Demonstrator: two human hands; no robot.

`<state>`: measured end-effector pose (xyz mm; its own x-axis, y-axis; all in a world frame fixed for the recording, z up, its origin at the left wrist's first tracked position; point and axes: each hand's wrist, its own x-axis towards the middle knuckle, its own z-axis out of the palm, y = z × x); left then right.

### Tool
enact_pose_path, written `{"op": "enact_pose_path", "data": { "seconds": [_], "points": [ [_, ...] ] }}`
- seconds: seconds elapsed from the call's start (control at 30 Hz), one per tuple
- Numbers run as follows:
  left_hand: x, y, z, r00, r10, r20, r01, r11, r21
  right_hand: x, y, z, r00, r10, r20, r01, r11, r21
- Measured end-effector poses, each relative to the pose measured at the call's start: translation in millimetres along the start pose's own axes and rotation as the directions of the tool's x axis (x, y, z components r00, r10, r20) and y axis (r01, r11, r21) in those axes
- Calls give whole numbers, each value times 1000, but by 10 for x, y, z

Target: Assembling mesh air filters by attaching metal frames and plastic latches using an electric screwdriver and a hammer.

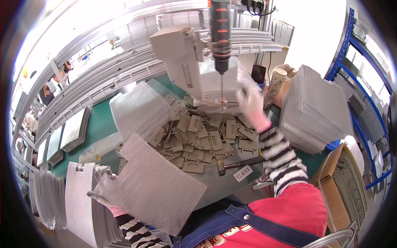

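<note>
My left hand (103,182), in a white glove, holds a grey mesh panel (153,186) by its left edge, low and to my left above a stack of similar panels (78,198). My right hand (251,101), also gloved, reaches forward to a mesh part lying under the tip of a hanging electric screwdriver (220,37); whether it grips anything I cannot tell. A grey plastic housing (178,58) sits beside the screwdriver. Between my hands lies a heap of several flat tan plastic brackets (202,140) on the green bench (97,120).
A tall stack of mesh panels (314,107) stands at the right, another mesh stack (140,109) at the back left. A small hammer (237,164) lies near the bench's front edge. A cardboard box (345,186) sits at the lower right. A paper cup (276,80) stands behind my right hand.
</note>
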<state>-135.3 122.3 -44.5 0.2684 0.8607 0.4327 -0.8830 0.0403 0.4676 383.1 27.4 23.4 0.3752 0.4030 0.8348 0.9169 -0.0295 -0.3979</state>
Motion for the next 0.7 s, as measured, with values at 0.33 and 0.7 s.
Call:
{"op": "enact_pose_path", "data": {
  "seconds": [0.33, 0.7],
  "points": [
    [71, -172, 197, 990, -127, -60, 134, 982, 131, 1182, 770, 333, 625, 605, 493, -170, 723, -670],
    [40, -127, 222, 973, -110, -204, 142, 979, 147, 998, 1286, 9, 468, 520, 714, -862, 447, 239]
  ]
}}
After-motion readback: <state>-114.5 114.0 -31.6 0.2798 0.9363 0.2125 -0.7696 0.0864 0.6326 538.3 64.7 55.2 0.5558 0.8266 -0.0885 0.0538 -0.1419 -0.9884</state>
